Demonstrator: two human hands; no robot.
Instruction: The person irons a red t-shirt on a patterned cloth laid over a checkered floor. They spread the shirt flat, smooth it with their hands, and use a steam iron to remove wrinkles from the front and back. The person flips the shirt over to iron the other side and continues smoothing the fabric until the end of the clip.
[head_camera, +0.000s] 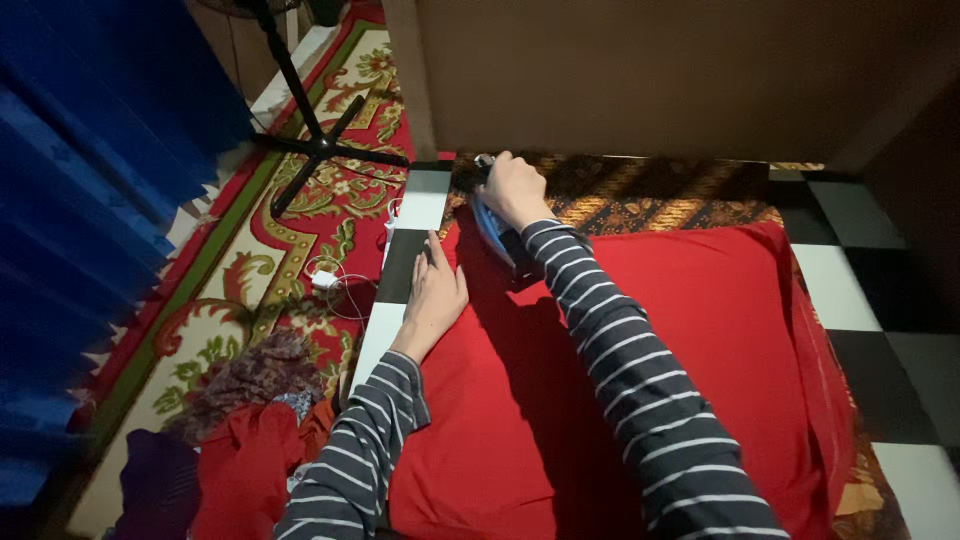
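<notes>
Striped sleeves (640, 390) are seen reaching over a red cloth (700, 340) being ironed.

At upper centre, the blue iron (492, 228) is clasped by the right hand (514, 187), its long axis running toward the frame's top. The left hand (436, 290), pressed flat and open on the cloth's left edge, lies just beside it.
</notes>
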